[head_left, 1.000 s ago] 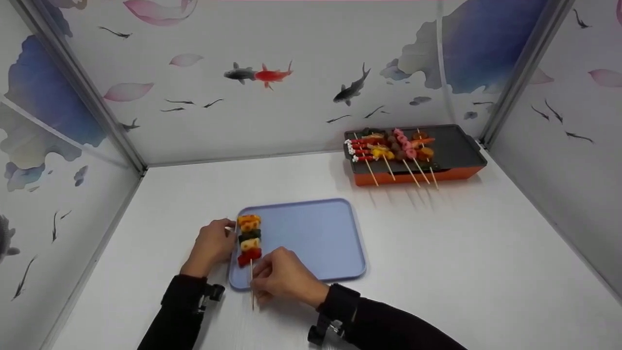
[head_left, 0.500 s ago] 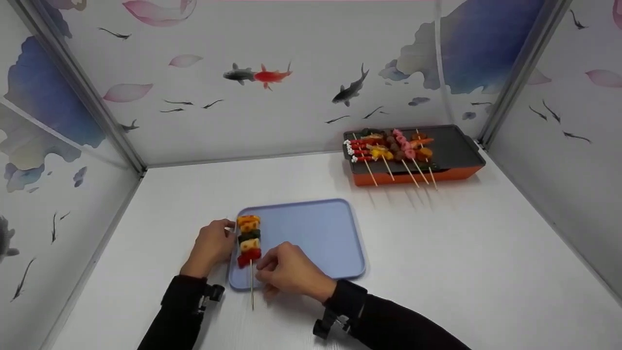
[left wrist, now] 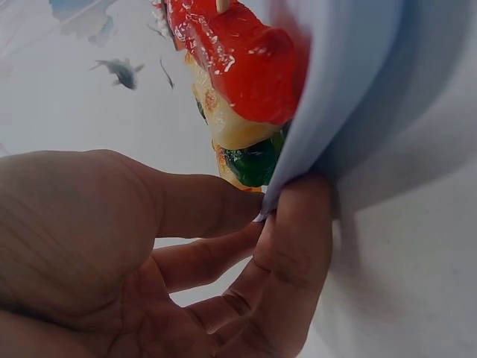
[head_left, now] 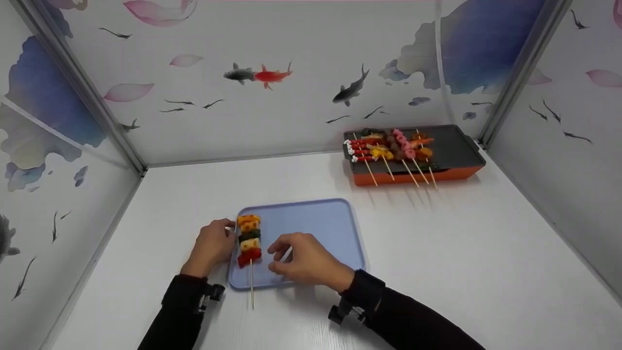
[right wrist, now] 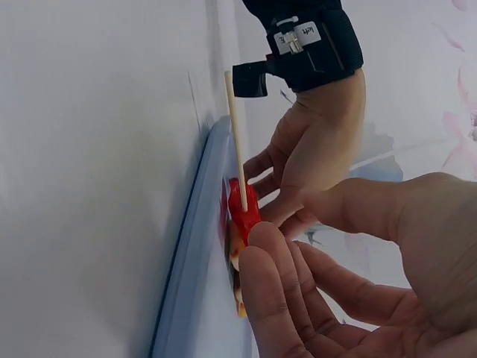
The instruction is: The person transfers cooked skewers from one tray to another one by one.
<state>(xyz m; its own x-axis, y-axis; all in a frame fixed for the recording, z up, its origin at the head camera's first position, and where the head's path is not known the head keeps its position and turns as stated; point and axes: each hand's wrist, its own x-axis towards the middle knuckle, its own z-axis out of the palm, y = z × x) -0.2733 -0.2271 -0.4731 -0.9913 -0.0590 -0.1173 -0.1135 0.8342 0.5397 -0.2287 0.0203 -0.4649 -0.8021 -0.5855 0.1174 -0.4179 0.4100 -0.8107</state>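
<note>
Drawn back from the glossy kebab skewer [head_left: 250, 238], the right hand [head_left: 308, 260] hovers, grasping nothing, over the round-cornered tray [head_left: 311, 216]; the left hand [head_left: 212, 245] pinches its rim.

The head camera looks forward and down from above the tabletop [head_left: 461, 253], far enough back to include the rear wall [head_left: 291, 116]. Both wrist cameras see the scene turned sideways: one tight behind the left grip [head_left: 212, 243] at the tray [head_left: 303, 218] edge, the other close behind the right grip [head_left: 306, 260], facing the left. All three share the skewer [head_left: 250, 240].
</note>
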